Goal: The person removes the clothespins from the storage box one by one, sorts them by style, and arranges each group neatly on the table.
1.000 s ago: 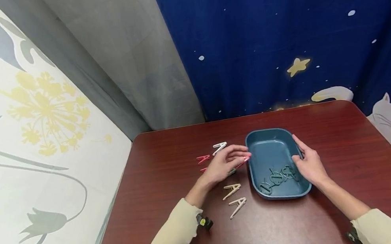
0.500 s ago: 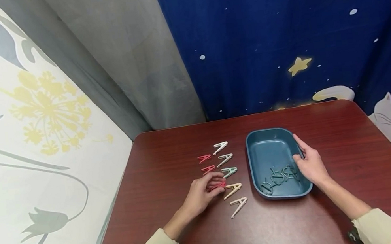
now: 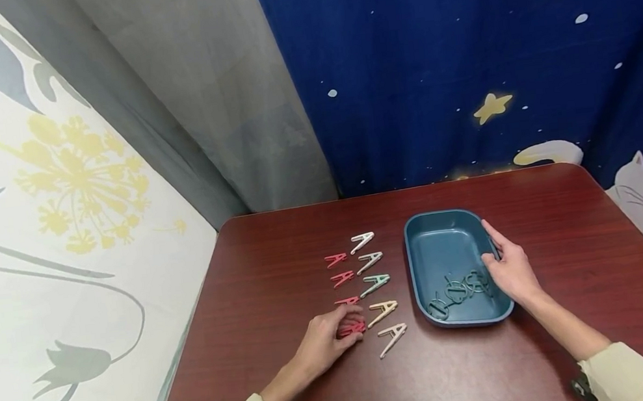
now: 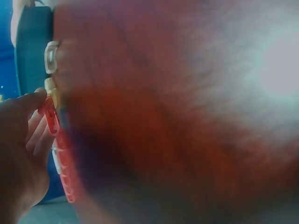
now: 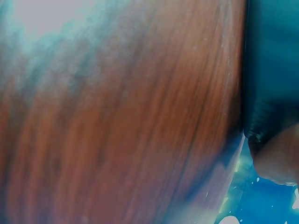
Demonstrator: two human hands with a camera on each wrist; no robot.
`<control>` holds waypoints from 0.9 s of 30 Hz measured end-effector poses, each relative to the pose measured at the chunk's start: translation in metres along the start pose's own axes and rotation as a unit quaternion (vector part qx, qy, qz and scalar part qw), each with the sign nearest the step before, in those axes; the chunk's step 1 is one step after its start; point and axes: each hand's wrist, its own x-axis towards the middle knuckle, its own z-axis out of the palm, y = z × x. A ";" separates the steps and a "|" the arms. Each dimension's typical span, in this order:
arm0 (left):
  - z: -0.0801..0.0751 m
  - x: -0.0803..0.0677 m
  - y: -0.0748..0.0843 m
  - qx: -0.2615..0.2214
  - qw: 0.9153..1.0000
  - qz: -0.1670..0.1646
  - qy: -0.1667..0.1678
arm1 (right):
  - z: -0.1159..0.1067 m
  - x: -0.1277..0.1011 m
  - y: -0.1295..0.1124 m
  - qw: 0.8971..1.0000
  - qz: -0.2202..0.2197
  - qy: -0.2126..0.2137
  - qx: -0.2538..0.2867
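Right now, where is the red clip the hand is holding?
In the head view, the red clip is pinched by the left hand on the table, nearest the person in the red column, left of the beige clip.

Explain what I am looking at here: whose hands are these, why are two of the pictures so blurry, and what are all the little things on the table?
There is no machine here: a person wears three cameras. The wide picture comes from the head and looks down at a dark red table. The two blurry ones come from cameras on the wrists, very close to the wood.

The left hand pinches a red clothes peg at the near end of a column of red pegs. Beside them runs a column of pale pegs, white, green and cream. The left wrist view shows the red peg at the fingertips.

The right hand rests on the rim of a blue tray with a few dark green pegs in it.
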 end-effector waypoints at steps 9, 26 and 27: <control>0.004 0.000 0.001 -0.007 0.999 0.008 0.032 | 0.000 0.000 -0.001 1.000 0.008 0.000 0.001; -0.011 0.134 0.058 -0.225 0.968 0.018 0.106 | 0.001 0.000 -0.001 1.000 0.008 -0.004 0.008; -0.005 0.142 0.062 -0.240 0.965 0.018 0.102 | 0.001 0.000 -0.001 1.000 0.007 -0.005 0.009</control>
